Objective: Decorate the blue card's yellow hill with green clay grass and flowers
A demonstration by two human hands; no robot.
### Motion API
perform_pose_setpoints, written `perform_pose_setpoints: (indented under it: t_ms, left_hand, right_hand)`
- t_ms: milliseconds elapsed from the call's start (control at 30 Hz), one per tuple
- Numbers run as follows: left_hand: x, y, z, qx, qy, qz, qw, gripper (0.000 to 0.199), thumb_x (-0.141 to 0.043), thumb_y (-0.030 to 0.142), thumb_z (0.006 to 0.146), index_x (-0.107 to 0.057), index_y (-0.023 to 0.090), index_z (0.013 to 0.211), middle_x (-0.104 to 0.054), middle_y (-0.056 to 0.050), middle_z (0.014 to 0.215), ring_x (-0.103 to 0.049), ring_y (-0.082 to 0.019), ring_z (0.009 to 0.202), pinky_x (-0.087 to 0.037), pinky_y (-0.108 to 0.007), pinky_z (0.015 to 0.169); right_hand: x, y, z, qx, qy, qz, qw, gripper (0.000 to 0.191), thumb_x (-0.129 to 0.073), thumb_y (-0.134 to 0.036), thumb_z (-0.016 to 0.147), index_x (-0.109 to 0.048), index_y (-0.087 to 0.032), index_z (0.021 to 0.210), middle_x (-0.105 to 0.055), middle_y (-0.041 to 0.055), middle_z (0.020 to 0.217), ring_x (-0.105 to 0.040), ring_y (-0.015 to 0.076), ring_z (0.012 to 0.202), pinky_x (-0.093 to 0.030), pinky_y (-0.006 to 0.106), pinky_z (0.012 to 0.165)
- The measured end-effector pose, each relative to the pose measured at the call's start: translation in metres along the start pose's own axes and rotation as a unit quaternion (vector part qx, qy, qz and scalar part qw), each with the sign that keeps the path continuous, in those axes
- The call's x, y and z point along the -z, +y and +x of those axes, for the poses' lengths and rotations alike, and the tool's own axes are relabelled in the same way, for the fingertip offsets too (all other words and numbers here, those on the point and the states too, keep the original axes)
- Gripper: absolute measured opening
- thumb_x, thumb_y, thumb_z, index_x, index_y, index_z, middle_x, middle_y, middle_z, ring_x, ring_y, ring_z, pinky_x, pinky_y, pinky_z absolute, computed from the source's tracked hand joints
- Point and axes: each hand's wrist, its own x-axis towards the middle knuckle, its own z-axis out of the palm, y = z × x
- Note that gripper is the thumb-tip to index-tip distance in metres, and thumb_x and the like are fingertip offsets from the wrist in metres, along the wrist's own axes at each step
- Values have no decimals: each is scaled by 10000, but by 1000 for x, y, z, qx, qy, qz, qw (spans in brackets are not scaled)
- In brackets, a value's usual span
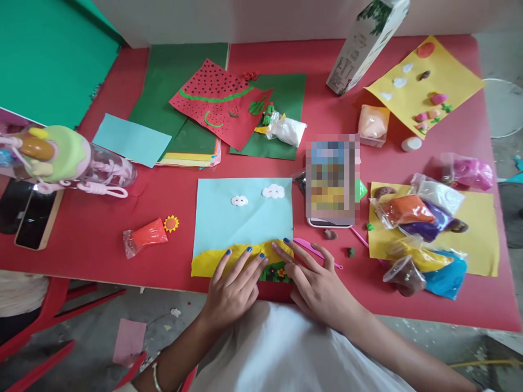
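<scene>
A light blue sheet (220,223) lies before me with two white clay clouds (273,191) that have small faces. Along its lower part runs a band of yellow clay (204,263). Fingers of my left hand (235,283) rest spread on the yellow band, holding nothing. My right hand (312,272) has its fingers stretched out, their tips on the band's right end. Green clay with small flowers (278,272) shows at the lower right corner, partly hidden by my hands. Close to my right hand lies a pink clay knife (310,249).
A phone (330,222) with a blurred screen stands behind the sheet. At right, clay packets (433,218) lie on yellow paper. An orange clay packet (149,237) and a sun piece (171,224) are at left. Beyond are a watermelon picture (216,92), a carton (363,49) and a bottle (110,169).
</scene>
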Motion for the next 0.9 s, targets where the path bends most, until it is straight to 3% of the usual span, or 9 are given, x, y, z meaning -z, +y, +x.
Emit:
perform_pose_setpoints:
  t_ms: [200, 333, 433, 500, 567, 733, 900]
  left_hand:
    - [0, 2, -2, -1, -1, -1, 1000, 490, -469, 118, 911, -547, 221, 1383, -710, -3, 1218, -617, -184, 1211, -180, -404, 1243]
    - [-3, 3, -3, -2, 10, 5, 1000, 548, -456, 132, 918, -448, 191, 1462, -696, -33, 1243, -581, -204, 1259, -228, -413, 1229]
    - [-6, 4, -3, 15, -28, -6, 999, 512, -449, 247, 964, -432, 192, 1473, -637, -32, 1340, -528, -212, 1316, -154, -415, 1247]
    - [-7, 5, -3, 27, -55, -11, 998, 492, -423, 322, 988, -447, 196, 1463, -596, -24, 1390, -496, -219, 1345, -77, -425, 1254]
    - [-9, 6, -4, 45, -68, -8, 997, 478, -392, 341, 1001, -458, 212, 1457, -576, -11, 1410, -459, -233, 1373, 2, -455, 1247]
    - [-12, 10, -8, 99, -66, -3, 993, 471, -388, 331, 998, -454, 274, 1460, -570, -5, 1420, -350, -286, 1441, 49, -551, 1216]
    - [-12, 16, -10, 128, -50, -12, 990, 460, -425, 301, 983, -488, 277, 1438, -529, -61, 1455, -337, -315, 1444, -52, -591, 1207]
  right_hand:
    - [4, -4, 3, -7, -21, 8, 1000, 166, -468, -105, 788, -550, -225, 868, -567, 73, 1414, -446, 263, 1355, -219, 511, 1087]
    - [12, -1, 3, 3, -1, 26, 1000, 197, -464, -98, 840, -559, -209, 971, -619, 85, 1356, -479, 291, 1319, -305, 508, 1054]
    - [19, 8, -1, -28, 46, 37, 998, 234, -475, -73, 884, -549, -195, 1070, -700, 106, 1163, -603, 259, 1116, -453, 412, 908]
    - [21, 17, -5, -75, 67, 10, 995, 245, -501, -85, 899, -546, -195, 1113, -701, 102, 1017, -637, 245, 938, -493, 378, 791]
    - [22, 26, -8, -109, 69, -27, 991, 223, -523, -130, 918, -548, -193, 1131, -682, 112, 990, -642, 260, 897, -504, 390, 760]
    - [22, 38, -12, -125, 61, -50, 989, 109, -518, -216, 956, -567, -210, 1053, -679, 100, 979, -660, 265, 894, -511, 408, 782]
    - [20, 36, -15, -154, 21, -52, 986, 92, -474, -234, 978, -555, -224, 936, -670, 76, 890, -634, 236, 753, -486, 386, 674]
